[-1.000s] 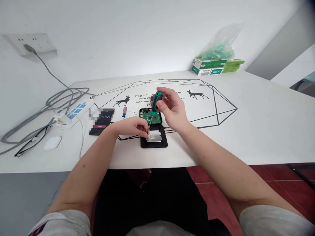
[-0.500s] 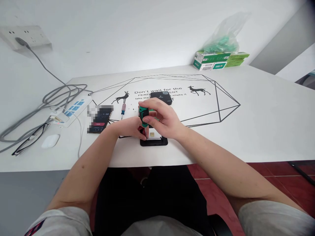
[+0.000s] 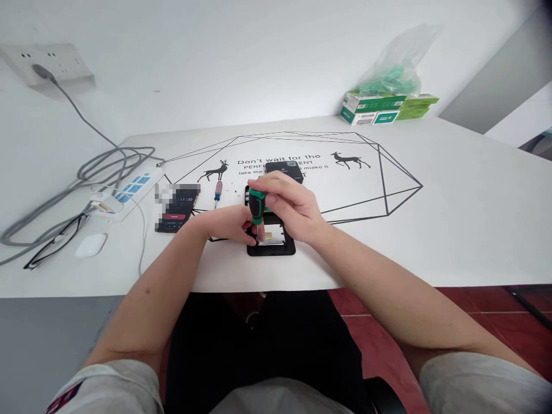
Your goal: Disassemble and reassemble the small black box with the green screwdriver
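My right hand (image 3: 297, 208) grips the thick green-and-black handle of a screwdriver (image 3: 257, 204), which stands nearly upright with its tip down. Around the lower shaft, the thumb and fingers of my left hand (image 3: 230, 223) are pinched close together. Beneath both hands lies an opened device with a black frame (image 3: 272, 251); its inside shows a white area with a small gold patch, and part of a green board. The hands hide much of the device and the exact spot under the tip. Beyond the right hand lies a black cover (image 3: 282, 168).
To the left are a second screwdriver (image 3: 218, 190), small dark bits, a phone (image 3: 179, 207), glasses (image 3: 56, 241), a white case (image 3: 90, 245) and a power strip (image 3: 133, 190) with coiled cable. Green-and-white boxes (image 3: 373, 109) with a plastic bag (image 3: 397, 63) stand at the back right.
The screwdriver handle has turned slightly, and the right hand's fingers have straightened and shifted a little on it. More of the device's dark left edge shows. The left hand keeps its place.
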`<state>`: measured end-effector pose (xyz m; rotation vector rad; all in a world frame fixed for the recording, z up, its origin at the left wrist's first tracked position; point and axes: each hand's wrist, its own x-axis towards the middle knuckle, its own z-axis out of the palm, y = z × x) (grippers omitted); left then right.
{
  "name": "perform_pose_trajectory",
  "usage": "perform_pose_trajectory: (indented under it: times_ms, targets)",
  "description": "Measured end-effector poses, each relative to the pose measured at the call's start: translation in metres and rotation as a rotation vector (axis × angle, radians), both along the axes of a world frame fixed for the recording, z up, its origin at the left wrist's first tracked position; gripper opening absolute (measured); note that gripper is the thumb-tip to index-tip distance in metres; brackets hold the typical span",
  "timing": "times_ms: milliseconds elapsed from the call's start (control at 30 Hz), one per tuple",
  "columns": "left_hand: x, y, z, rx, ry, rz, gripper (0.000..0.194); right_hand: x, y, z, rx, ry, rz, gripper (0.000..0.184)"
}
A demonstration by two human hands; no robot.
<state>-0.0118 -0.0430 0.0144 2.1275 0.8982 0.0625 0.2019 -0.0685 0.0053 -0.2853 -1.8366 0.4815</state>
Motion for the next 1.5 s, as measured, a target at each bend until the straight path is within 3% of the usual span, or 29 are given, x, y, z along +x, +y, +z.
perform_pose_trajectory:
  times_ms: [167,367,500,600,700,800,933,1167,1500]
  targets:
    - [0.0,-0.002,0.006,-0.035,0.023,-0.009,0.024,-0.001,0.001,-0.003,-0.054,0.065,-0.045,0.029]
    - [0.0,-0.002,0.011,0.058,0.007,0.092,0.016,0.004,0.001,-0.001,-0.145,0.125,0.035,0.021]
    - [-0.005,0.011,0.007,0.226,-0.077,0.372,0.018,0.003,-0.002,0.002,-0.304,0.164,0.11,0.019]
    - [-0.013,0.025,-0.003,0.471,-0.043,0.648,0.011,-0.002,-0.006,0.001,-0.432,0.195,0.206,0.029]
    - [-0.019,0.037,-0.015,0.595,0.142,0.729,0.014,-0.007,-0.008,0.0,-0.452,0.264,0.245,0.038]
    - [-0.019,0.043,-0.025,0.658,0.313,0.696,0.028,-0.01,-0.009,-0.003,-0.408,0.313,0.196,0.039]
    - [-0.013,0.046,-0.032,0.712,0.436,0.587,0.041,-0.007,-0.01,-0.004,-0.316,0.243,0.121,0.018]
    - [-0.006,0.049,-0.036,0.689,0.489,0.509,0.039,-0.004,-0.002,-0.002,-0.088,0.173,0.014,0.019]
    - [-0.006,0.05,-0.03,0.743,0.495,0.507,0.03,-0.002,-0.003,0.001,-0.168,0.208,0.015,0.015]
